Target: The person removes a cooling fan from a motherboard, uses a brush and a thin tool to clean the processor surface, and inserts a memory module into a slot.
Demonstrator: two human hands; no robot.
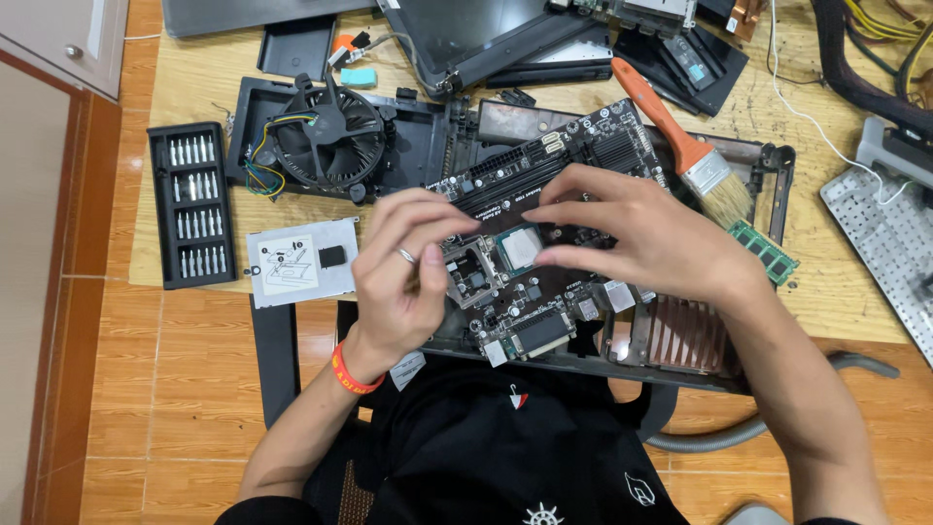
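A cluttered wooden worktop [194,68] over tiled floor. At its near edge a motherboard [544,243] holds a small silver processor [520,248]. The left hand [408,272] and right hand [641,233] pinch its edges: light, stiff, fragile underneath, so grip the sides. Beyond lie a fan [326,131] and brush [680,146].

Bright, even light; sharp, soft shadows.
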